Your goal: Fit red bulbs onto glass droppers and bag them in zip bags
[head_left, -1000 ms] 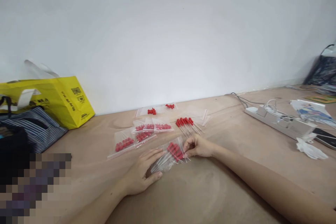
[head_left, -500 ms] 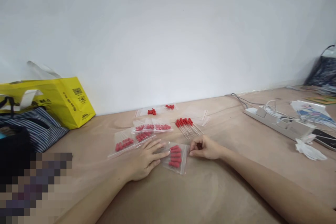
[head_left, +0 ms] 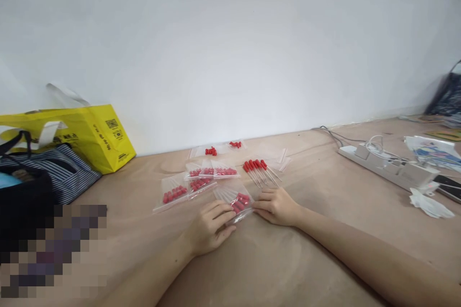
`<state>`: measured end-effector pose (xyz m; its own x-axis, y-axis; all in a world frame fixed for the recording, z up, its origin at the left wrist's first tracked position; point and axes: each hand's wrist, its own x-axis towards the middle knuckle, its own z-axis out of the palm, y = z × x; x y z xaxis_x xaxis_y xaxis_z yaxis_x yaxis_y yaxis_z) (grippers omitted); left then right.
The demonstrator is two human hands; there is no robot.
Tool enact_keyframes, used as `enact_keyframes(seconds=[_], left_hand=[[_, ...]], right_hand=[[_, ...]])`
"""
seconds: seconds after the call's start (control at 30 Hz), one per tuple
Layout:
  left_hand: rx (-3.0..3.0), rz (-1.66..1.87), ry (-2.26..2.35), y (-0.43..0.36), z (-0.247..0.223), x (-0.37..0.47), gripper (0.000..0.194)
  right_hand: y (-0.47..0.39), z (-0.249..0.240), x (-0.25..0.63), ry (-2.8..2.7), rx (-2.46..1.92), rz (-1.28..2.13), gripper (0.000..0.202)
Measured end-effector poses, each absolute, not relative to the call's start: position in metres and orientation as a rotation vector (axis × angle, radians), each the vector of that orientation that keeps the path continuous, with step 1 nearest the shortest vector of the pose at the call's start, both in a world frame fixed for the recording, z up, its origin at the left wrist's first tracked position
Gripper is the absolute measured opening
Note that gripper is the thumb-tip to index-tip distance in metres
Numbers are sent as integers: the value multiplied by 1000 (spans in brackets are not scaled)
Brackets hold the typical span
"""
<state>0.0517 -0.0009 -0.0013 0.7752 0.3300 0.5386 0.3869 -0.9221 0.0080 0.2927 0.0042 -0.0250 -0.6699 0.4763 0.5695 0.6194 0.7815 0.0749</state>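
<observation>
A clear zip bag (head_left: 224, 191) of red-bulbed droppers (head_left: 242, 201) lies between my hands, its near edge toward me. My left hand (head_left: 213, 225) has its fingers closed over the bag's near left corner, with the thumb below. At the right edge, my right hand (head_left: 275, 206) pinches the bag, its fingertips partly hidden. Just beyond my right hand lie several loose droppers (head_left: 262, 172) with red bulbs and clear stems. More filled zip bags (head_left: 175, 194) overlap to the left and behind.
By the wall lie bags with small red bulbs (head_left: 211, 151) and flat clear bags (head_left: 279, 157). A yellow bag (head_left: 103, 139) and a striped bag (head_left: 77, 177) stand left. To the right are a power strip (head_left: 382, 168) with cables, a crumpled tissue (head_left: 430, 203) and a phone (head_left: 448, 187).
The dropper bag has turned, its right-hand edge swinging toward me. My left hand has moved nearer me and right to its near edge; my right hand has come against its right side.
</observation>
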Motion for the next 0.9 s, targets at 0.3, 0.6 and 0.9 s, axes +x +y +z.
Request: enact_keyframes(seconds=[0.3, 0.6, 0.9], left_hand=[[-2559, -643, -505, 17, -7, 36, 25], [-2431, -740, -351, 27, -10, 36, 26], [-2515, -804, -347, 24, -2, 42, 16]], right_hand=[[12, -24, 284, -2411, -706, -786, 19], [26, -25, 287, -2486, -442, -842, 24], [21, -27, 283, -2330, -520, -844, 24]])
